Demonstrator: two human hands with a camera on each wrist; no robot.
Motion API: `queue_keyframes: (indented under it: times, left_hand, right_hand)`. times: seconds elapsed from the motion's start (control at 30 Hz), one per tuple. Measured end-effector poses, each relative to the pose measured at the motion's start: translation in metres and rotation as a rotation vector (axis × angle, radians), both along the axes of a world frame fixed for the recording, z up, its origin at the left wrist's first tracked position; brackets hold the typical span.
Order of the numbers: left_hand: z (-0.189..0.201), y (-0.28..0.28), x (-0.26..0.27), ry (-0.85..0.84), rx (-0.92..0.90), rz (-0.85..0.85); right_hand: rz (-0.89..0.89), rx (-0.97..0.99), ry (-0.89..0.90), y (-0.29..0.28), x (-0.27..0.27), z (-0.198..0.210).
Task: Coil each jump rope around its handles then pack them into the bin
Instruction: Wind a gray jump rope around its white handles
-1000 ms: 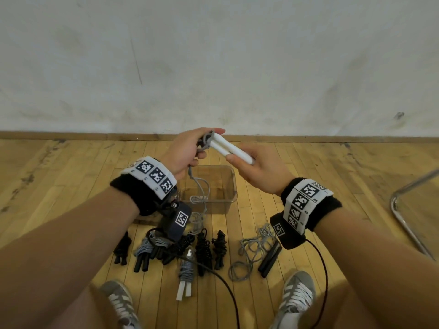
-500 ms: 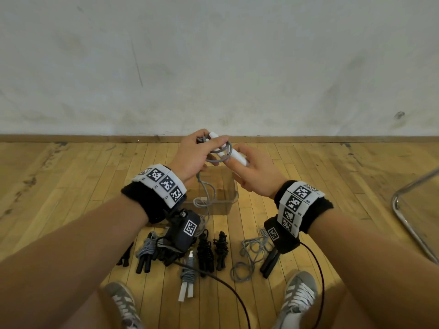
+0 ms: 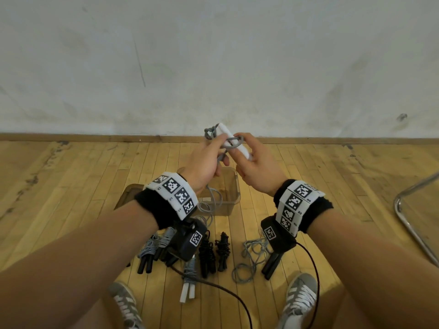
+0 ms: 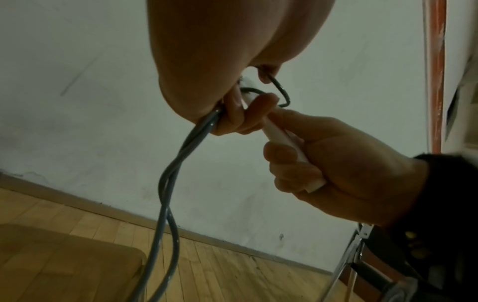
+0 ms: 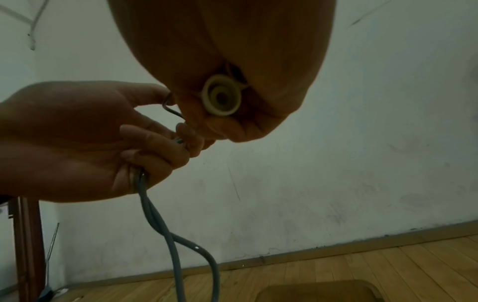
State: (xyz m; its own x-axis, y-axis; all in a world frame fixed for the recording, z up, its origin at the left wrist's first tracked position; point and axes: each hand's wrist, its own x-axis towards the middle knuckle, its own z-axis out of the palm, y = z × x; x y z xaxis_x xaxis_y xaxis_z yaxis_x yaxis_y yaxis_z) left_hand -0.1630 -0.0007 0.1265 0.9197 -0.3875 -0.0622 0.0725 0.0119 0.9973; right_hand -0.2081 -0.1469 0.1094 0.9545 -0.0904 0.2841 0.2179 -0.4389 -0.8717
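Right hand [image 3: 255, 162] grasps the white handles [image 3: 234, 143], long axis running 11 to 5 o'clock above the bin [image 3: 229, 186]; left hand [image 3: 204, 162], at 9 o'clock, pinches the grey rope [image 3: 234, 141] (one turn visible).

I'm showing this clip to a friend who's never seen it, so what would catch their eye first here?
Most likely the two hands raised in the middle: the right hand grips the white handles while the left hand winds the grey rope round them. Below hangs its slack, over the clear bin on the wooden floor. Nearer the feet lie coiled rope bundles and one loose grey rope.
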Motion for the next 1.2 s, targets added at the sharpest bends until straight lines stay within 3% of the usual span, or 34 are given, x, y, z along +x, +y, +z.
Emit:
queue_keyframes:
  times: [0.33,0.43,0.53,0.7,0.83,1.03,1.2]
  left_hand:
    - [-0.006,0.01,0.004,-0.514,0.689,-0.118]
    - [0.005,0.017,0.005,-0.627,0.754,-0.203]
    - [0.015,0.021,0.006,-0.845,0.929,-0.245]
    - [0.019,0.019,0.012,-0.998,0.891,-0.276]
    - [0.011,0.022,0.033,-0.929,0.692,-0.206]
    - [0.021,0.034,0.051,-0.481,0.374,-0.239]
    - [0.027,0.041,0.056,-0.126,0.055,-0.237]
  right_hand:
    - [-0.316,-0.245,0.075,-0.026,0.009,-0.006]
    - [-0.323,-0.39,0.118,-0.037,0.009,0.0]
    - [-0.307,-0.619,0.17,-0.041,0.004,0.001]
    - [-0.161,-0.89,0.254,-0.042,0.0,-0.003]
    - [0.123,-0.85,0.223,-0.036,-0.005,-0.005]
    - [0.28,-0.619,0.025,-0.017,-0.019,0.012]
    - [0.276,-0.101,0.021,-0.01,-0.023,0.035]
